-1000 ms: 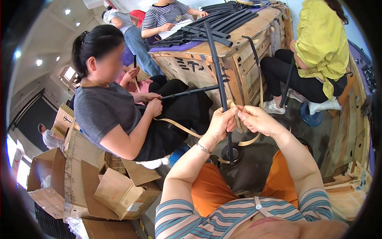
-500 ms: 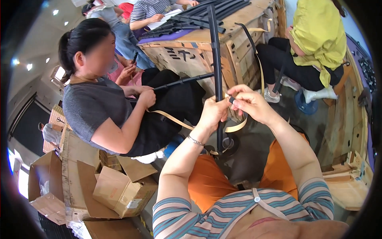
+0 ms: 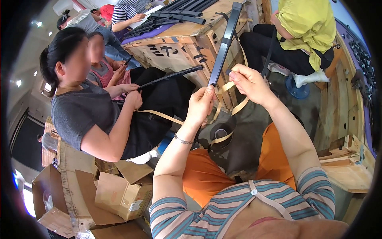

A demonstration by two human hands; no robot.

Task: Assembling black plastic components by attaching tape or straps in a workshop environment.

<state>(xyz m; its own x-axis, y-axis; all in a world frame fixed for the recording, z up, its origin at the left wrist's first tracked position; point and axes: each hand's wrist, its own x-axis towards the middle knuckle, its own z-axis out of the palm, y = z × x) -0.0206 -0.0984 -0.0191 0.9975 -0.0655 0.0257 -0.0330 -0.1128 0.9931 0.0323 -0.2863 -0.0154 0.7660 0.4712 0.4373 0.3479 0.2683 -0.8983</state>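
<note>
Black, smooth strip [image 3: 226,44] sits pinched under the thumb of the left hand [image 3: 200,105], whose other fingers curl round behind its lower part. In the right hand [image 3: 254,85], thumb and forefinger press together on a small dark tab [image 3: 228,72]; whether that tab joins the tape cannot be told. The strip slants up from the left hand, near the middle of the frame, toward the top edge, its upper end free. It looks light and fairly stiff, perhaps a little slippery from its sheen, so a firm pinch low down, with the thumb flat on its face, should steady it. Tan tape [image 3: 240,106] hangs in loose curls between and below the hands; it looks soft, thin and easily twisted, best taken near its end. Below, on the floor, sits a dark round object [image 3: 221,134]. At centre left, a co-worker in a grey shirt [image 3: 89,113] holds another black strip [image 3: 171,77]. More strips [image 3: 175,16] lie on a wooden bench [image 3: 175,55] at the top; cardboard boxes [image 3: 115,195] fill the lower left.
</note>
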